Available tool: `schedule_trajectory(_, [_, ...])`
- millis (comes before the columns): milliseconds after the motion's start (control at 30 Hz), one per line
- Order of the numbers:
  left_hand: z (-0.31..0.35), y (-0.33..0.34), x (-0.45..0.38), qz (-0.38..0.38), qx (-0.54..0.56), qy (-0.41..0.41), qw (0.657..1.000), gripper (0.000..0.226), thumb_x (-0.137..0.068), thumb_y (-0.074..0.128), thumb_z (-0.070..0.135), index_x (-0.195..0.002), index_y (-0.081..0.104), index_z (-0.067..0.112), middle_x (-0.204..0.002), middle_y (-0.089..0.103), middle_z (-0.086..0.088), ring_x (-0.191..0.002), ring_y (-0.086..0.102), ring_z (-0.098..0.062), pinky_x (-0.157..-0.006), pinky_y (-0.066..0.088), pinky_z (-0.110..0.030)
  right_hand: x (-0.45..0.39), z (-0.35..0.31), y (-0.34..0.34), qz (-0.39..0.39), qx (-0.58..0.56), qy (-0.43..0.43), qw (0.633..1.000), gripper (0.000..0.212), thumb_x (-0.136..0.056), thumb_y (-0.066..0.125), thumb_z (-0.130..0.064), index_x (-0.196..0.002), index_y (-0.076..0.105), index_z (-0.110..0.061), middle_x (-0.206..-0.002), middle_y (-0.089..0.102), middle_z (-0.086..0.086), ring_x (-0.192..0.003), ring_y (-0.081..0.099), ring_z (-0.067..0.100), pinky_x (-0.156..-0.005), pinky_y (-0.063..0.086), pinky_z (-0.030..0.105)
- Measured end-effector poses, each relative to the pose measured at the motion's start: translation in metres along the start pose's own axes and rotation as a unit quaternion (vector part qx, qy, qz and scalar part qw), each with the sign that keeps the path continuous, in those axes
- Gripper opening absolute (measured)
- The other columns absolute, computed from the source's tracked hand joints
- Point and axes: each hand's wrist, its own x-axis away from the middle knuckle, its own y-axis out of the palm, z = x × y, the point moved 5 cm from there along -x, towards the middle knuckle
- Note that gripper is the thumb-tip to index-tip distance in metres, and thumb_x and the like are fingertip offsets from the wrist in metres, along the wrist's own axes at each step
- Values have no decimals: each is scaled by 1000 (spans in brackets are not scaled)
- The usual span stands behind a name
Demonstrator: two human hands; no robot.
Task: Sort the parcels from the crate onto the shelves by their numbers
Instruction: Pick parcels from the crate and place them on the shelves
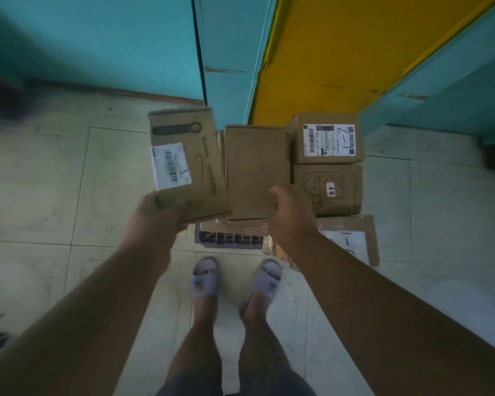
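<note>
**Over the crate: two parcels in hand, numbers to check**

Above the crate, at its far edge, the person holds one box per hand. Left hand grips the near end of the labelled parcel, thumb on top; white barcode label w/ a handwritten stroke faces up, digits too blurred to read. Right hand curls round the near right corner of the plain parcel; no label on the side showing. Step looks like pick-and-read, approx. early, since more boxes sit stacked at the crate's right edge. Next move prob. needs the plain one turned to find its number, then a walk to the matching shelf.
</note>
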Motion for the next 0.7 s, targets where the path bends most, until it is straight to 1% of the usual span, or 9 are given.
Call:
schedule_trajectory(67, [-8,-11,3,-22,16,-7,1000,34,-95,53,2,-126,53,16,-118,62,-4,-109,61,-24,-92,54,-42,-2,4,10,-1,38,56,998,40,-97,56,-25,-134,53,-11,-132,55,15,-123,54,31,-98,52,46])
schedule_trajectory(100, [-11,-15,4,-30,16,-5,999,36,-95,52,0,-128,52,15,-117,62,-3,-109,61,-24,-90,54,-40,-3,3,13,-6,64,81,995,51,-97,57,-38,-138,48,-10,-136,51,16,-127,50,32,-100,50,46])
schedule_trajectory(200, [-21,-22,0,-35,22,-11,999,40,-94,51,-4,-129,50,13,-116,62,-4,-109,61,-26,-84,52,-37,-9,1,23,-24,105,138,985,106,-83,61,-70,-156,17,-7,-156,30,20,-143,31,37,-109,37,51])
schedule_trajectory(300, [-31,-24,-4,-52,34,-21,998,36,-94,49,-7,-124,50,14,-113,62,-4,-105,62,-22,-81,52,-34,-18,1,36,-37,79,174,981,133,-72,71,-74,-158,-6,-7,-161,22,22,-146,27,38,-113,32,53])
schedule_trajectory(467, [-41,-29,-5,-74,22,-25,997,38,-94,49,-8,-122,52,17,-114,65,-6,-106,63,-23,-80,53,-34,-26,1,37,-1,52,207,977,145,-61,83,-67,-158,-10,-13,-155,35,23,-140,37,42,-108,39,55])
schedule_trajectory(533, [-41,-32,-2,-87,17,-19,996,38,-94,47,-9,-120,53,18,-114,66,-6,-106,63,-23,-81,53,-36,-27,3,34,35,48,205,977,142,-55,84,-70,-157,1,-18,-148,46,20,-133,45,41,-103,46,54])
schedule_trajectory(567, [-40,-33,-1,-90,18,-18,996,37,-94,47,-9,-119,53,19,-114,66,-6,-107,63,-23,-84,53,-37,-26,2,30,56,27,197,978,134,-54,85,-70,-154,12,-18,-142,52,17,-128,50,39,-100,49,53])
schedule_trajectory(633, [-39,-37,1,-92,25,-18,995,37,-94,47,-9,-118,52,19,-115,65,-6,-108,62,-24,-89,53,-41,-20,-1,20,83,-45,170,981,101,-61,87,-61,-136,37,-15,-129,62,10,-116,60,32,-91,54,45])
schedule_trajectory(700, [-38,-42,5,-87,22,-22,996,38,-94,48,-8,-122,51,17,-116,64,-6,-109,61,-25,-93,53,-44,-5,-6,5,94,-125,150,976,67,-73,85,-48,-120,49,-15,-117,66,1,-103,64,23,-79,52,35])
